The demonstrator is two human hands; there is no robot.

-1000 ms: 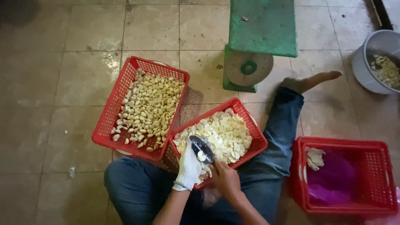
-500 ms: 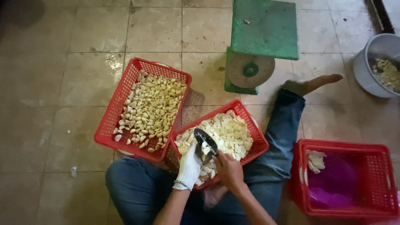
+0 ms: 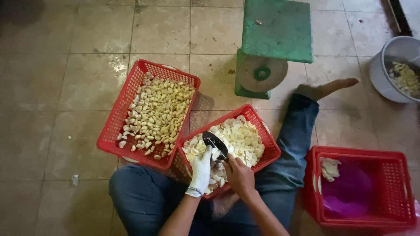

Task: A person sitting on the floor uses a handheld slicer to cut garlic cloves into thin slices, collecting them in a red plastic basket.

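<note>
Head view, looking straight down: person seated on a tiled floor (image 3: 78,87), legs in blue jeans, one bare foot (image 3: 326,88) stretched out toward a green weighing scale (image 3: 269,48). Left hand (image 3: 201,168), in a white glove, is closed around a pale piece at the near edge of the middle red basket (image 3: 258,120), which rests tilted across the lap. Right hand (image 3: 239,175), bare, is closed on the handle of a dark-bladed knife (image 3: 215,143); the blade points up and away over the basket, just beside the gloved fingers. The two hands are close together, nearly touching. Middle basket holds pale, whitish cut pieces (image 3: 238,137). To its left, touching or just overlapping it, a second red basket (image 3: 131,91) lies flat on the floor, filled with yellowish whole pieces (image 3: 159,113). A third red basket (image 3: 396,188) sits by the right knee, lined with something magenta (image 3: 350,192), with a few pale scraps (image 3: 328,168) at its left wall. Grey bucket (image 3: 380,74) at upper right holds more yellowish bits. Small white scrap (image 3: 75,179) on the floor, well left of the knee.
</note>
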